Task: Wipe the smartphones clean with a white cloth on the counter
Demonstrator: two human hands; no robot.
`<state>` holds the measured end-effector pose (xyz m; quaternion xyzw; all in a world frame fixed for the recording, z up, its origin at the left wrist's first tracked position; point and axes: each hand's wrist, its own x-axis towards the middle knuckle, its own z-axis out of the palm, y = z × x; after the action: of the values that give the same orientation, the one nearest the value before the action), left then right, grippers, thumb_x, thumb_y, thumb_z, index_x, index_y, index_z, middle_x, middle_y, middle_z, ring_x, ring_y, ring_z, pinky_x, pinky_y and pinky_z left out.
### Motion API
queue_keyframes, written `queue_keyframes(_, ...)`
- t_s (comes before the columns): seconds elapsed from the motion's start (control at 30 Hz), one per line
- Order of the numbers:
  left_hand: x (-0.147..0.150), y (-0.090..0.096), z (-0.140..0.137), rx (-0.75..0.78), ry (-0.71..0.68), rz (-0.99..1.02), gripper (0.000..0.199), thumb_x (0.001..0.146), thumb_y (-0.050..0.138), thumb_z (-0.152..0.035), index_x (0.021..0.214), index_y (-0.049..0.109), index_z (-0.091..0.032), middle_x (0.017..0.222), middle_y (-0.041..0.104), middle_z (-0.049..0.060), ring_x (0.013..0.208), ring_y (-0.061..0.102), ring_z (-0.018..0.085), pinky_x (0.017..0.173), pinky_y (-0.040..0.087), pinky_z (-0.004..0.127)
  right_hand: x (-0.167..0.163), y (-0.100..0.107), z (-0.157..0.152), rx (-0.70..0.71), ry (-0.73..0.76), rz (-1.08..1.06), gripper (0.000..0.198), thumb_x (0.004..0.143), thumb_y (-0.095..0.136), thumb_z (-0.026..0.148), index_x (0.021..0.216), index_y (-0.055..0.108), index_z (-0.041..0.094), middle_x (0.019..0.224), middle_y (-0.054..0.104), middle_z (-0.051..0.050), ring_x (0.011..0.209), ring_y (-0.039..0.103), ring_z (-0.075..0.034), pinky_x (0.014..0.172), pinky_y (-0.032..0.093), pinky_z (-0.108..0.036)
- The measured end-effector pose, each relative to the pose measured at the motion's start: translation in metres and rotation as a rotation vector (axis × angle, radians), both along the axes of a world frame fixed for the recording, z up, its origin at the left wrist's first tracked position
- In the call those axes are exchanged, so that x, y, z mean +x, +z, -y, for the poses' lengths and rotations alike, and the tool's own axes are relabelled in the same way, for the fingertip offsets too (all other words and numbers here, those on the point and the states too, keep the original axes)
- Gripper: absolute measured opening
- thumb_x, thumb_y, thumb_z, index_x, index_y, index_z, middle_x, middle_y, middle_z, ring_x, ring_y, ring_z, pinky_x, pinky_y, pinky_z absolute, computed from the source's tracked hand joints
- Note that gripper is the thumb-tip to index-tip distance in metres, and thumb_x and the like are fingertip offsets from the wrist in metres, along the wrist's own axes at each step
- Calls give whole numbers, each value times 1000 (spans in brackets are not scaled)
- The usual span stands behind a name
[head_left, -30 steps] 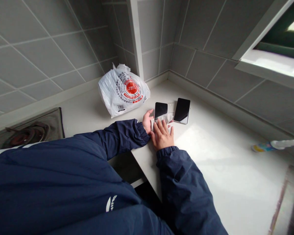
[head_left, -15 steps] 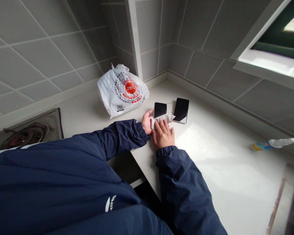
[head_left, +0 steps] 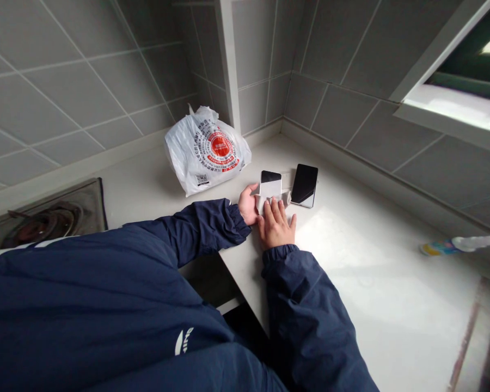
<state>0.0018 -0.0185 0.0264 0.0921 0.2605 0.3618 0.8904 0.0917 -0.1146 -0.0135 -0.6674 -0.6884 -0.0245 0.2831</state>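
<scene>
cloth (head_left: pixel 262 202) now ends in a short bunch on the right, where half a second ago a pointed flap stood out; the screen of your phone (head_left: pixel 270 183) shows a pale reflection, largely dark then. from the left: hob (head_left: pixel 44 220), then plastic bag (head_left: pixel 206 155) on the worktop (head_left: pixel 351 261). your left hand (head_left: pixel 248 207) has hold of the phone at its left edge, thumb raised; its fingers are hidden, firmness cannot be told. the phone lies before you, its lower part under the cloth. your right hand (head_left: pixel 276 224) is flat, fingers extended and slightly parted, resting on the cloth without gripping it. tablet (head_left: pixel 304 185) lies just right; bottle (head_left: pixel 441 246) lies well apart. judged handling: phone light, stiff, smooth-faced, breakable, best held by both long edges; cloth soft, best pinned flat.
</scene>
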Motion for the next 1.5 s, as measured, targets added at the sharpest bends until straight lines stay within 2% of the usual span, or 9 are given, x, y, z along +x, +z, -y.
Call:
queue_keyframes(0.17,3,0,0,-6,16,24,51,89,40,-27,125,66,-4,100,77,18,98,75,30,105,50,45,3,-1,-2,55,-54,-31,46,107,37,37,145,58,24,157,50,-10,147,45,-29,117,37,-61)
queue_keyframes(0.43,2,-7,-1,25,3,18,51,94,35,-29,124,67,-3,101,77,18,96,76,29,101,52,42,8,-7,-4,105,-12,-33,41,105,44,41,135,67,25,153,56,-10,145,49,-29,115,40,-52)
queue_keyframes(0.6,-4,-1,2,49,-114,68,70,101,29,-58,129,65,-5,105,76,21,102,75,32,101,53,46,12,-14,-8,172,120,51,36,105,47,38,133,68,29,148,61,-7,143,51,-25,116,36,-45)
queue_keyframes(0.7,-4,4,4,54,-134,70,79,100,26,-68,132,63,-5,109,75,22,106,74,33,103,51,48,13,-14,-7,213,109,51,34,105,49,34,132,68,30,148,62,-6,143,52,-23,118,31,-42)
queue_keyframes(0.87,-2,6,5,68,-154,102,84,100,23,-70,134,61,-3,113,73,23,107,73,34,104,50,50,13,-11,-6,294,92,-12,27,102,58,33,126,72,31,143,66,-4,140,55,-22,115,29,-38)
queue_keyframes(1.13,-4,1,3,70,-126,32,79,100,29,-69,132,63,-5,106,75,20,101,75,30,99,54,43,10,-5,-5,331,90,-31,27,102,57,26,126,71,29,143,66,-3,140,55,-22,119,26,-41)
queue_keyframes(1.3,0,0,7,86,-222,79,83,102,20,-69,133,61,-4,109,75,22,104,74,30,101,53,45,11,-5,-3,307,84,-45,27,101,60,28,126,70,30,143,65,-6,141,55,-23,125,19,-47)
queue_keyframes(1.43,2,-1,10,88,-243,93,86,101,17,-70,136,60,-4,110,74,22,105,74,30,101,53,44,10,-6,-5,371,56,-35,25,102,60,30,124,70,29,140,68,-5,135,60,-22,128,4,-53)
queue_keyframes(1.5,3,0,11,102,-250,106,86,102,15,-69,136,59,-4,110,75,22,105,74,29,101,53,44,9,-6,-6,403,54,-26,23,102,59,30,122,70,27,139,68,-6,133,62,-22,129,2,-55)
